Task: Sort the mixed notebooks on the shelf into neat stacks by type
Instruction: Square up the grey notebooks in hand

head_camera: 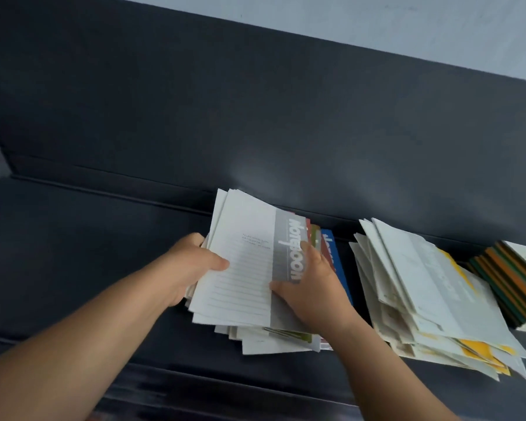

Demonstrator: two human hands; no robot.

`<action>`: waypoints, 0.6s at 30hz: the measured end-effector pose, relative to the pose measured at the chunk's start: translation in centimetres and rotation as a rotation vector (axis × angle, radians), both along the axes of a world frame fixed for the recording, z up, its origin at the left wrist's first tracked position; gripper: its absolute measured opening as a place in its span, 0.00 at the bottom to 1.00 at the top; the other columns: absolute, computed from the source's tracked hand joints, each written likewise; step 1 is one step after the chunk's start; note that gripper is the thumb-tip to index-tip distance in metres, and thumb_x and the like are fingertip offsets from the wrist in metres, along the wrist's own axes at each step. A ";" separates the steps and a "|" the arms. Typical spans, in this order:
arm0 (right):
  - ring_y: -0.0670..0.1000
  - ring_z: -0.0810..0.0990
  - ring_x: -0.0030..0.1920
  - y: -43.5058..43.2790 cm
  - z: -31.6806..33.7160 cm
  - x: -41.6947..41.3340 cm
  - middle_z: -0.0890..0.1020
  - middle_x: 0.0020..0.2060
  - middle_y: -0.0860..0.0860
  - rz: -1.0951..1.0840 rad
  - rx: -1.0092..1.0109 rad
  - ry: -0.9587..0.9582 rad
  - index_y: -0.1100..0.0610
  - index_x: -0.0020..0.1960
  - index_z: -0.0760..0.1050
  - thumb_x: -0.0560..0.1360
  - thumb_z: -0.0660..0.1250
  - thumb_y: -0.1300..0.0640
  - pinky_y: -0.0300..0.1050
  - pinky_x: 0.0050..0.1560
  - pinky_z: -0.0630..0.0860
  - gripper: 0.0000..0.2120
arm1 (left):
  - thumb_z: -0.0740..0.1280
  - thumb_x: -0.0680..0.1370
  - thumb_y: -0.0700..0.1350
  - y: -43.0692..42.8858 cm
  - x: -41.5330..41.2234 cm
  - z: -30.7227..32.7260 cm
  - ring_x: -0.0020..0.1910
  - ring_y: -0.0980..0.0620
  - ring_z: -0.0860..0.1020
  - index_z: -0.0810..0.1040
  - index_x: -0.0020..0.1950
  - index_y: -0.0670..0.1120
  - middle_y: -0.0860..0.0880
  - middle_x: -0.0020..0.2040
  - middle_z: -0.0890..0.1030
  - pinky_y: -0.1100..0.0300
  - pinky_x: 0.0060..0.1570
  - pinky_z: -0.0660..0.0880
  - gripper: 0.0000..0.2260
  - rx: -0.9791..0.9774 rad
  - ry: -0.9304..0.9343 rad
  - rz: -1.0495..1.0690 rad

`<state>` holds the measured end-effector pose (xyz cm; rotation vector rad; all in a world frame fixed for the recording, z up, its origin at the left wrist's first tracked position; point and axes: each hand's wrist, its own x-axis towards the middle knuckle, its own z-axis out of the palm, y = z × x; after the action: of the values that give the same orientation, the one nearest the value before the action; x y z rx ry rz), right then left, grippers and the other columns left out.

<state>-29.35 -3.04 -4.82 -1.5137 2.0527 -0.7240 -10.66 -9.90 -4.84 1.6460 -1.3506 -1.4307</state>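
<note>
Now left hand (192, 264) and right hand (315, 288) pinch the notebook (245, 278), its length pointing away.

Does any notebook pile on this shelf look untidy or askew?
Yes. The white-and-yellow pile in the middle is fanned out, corners pointing different ways. The left pile, held by the left hand and right hand, is splayed too.
</note>
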 end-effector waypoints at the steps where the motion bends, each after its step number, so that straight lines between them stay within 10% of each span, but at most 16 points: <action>1: 0.53 0.71 0.68 -0.2 -0.1 0.4 0.70 0.70 0.47 -0.040 -0.014 -0.048 0.48 0.76 0.59 0.72 0.73 0.52 0.54 0.68 0.71 0.37 | 0.72 0.74 0.36 0.0 0.8 0.2 0.45 0.49 0.81 0.74 0.54 0.44 0.46 0.50 0.82 0.58 0.34 0.74 0.12 -0.030 0.028 0.004; 6: 0.48 0.79 0.56 -1.9 1.4 4.0 0.77 0.51 0.42 -0.182 -0.147 -0.308 0.50 0.64 0.66 0.72 0.75 0.56 0.44 0.48 0.78 0.25 | 0.71 0.74 0.35 -0.2 5.8 1.9 0.46 0.51 0.81 0.74 0.53 0.48 0.49 0.49 0.82 0.58 0.35 0.77 0.12 -0.214 0.138 -0.024; 11: 0.54 0.79 0.60 -5.4 2.9 8.1 0.76 0.62 0.50 -0.337 -0.156 -0.611 0.51 0.77 0.55 0.69 0.77 0.54 0.56 0.58 0.78 0.44 | 0.70 0.74 0.35 -1.4 11.3 2.9 0.46 0.55 0.82 0.73 0.52 0.53 0.53 0.49 0.83 0.62 0.38 0.77 0.15 -0.365 0.203 -0.044; 15: 0.51 0.86 0.40 -7.5 2.7 11.2 0.86 0.44 0.52 -0.255 -0.141 -0.972 0.59 0.58 0.74 0.71 0.75 0.62 0.46 0.40 0.82 0.18 | 0.70 0.74 0.35 -2.8 15.3 3.3 0.46 0.58 0.83 0.73 0.53 0.54 0.54 0.49 0.83 0.62 0.41 0.78 0.17 -0.454 0.206 -0.070; 18: 0.55 0.86 0.45 -8.9 2.4 12.9 0.86 0.47 0.55 -0.220 -0.220 -0.980 0.60 0.56 0.76 0.71 0.74 0.65 0.53 0.49 0.82 0.15 | 0.70 0.74 0.35 -3.8 17.5 3.4 0.47 0.59 0.82 0.72 0.53 0.56 0.54 0.50 0.83 0.62 0.43 0.78 0.17 -0.482 0.210 -0.068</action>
<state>-16.46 -11.91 -2.38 -0.7441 1.3940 -1.4531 6.84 -13.69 -1.45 1.1193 -1.4940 -1.1577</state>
